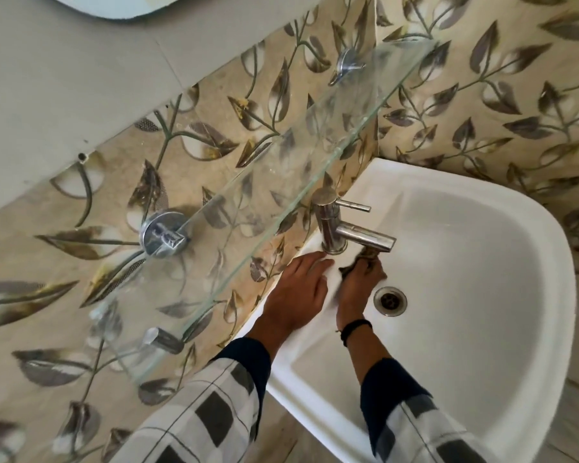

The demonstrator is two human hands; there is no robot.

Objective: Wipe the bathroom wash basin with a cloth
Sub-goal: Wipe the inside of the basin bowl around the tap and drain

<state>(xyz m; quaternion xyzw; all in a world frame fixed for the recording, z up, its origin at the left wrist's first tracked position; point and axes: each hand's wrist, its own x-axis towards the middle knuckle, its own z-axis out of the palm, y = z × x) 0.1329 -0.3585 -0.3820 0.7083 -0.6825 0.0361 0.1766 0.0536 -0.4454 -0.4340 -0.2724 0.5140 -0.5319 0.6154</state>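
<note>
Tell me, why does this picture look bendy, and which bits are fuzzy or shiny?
Head view: the wide lens curves the shelf edge a little, and the basin sits tilted in the frame; the sleeves at the bottom are blurred; the cloth in the right hand looks smeared; the tap glints; the light is soft, with no hard shadows.

Right hand [361,279] grips cloth [366,253] under tap [348,233].

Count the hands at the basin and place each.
2. The left hand lies flat on the basin rim beside the tap; the right hand grips the cloth under the spout.
</note>
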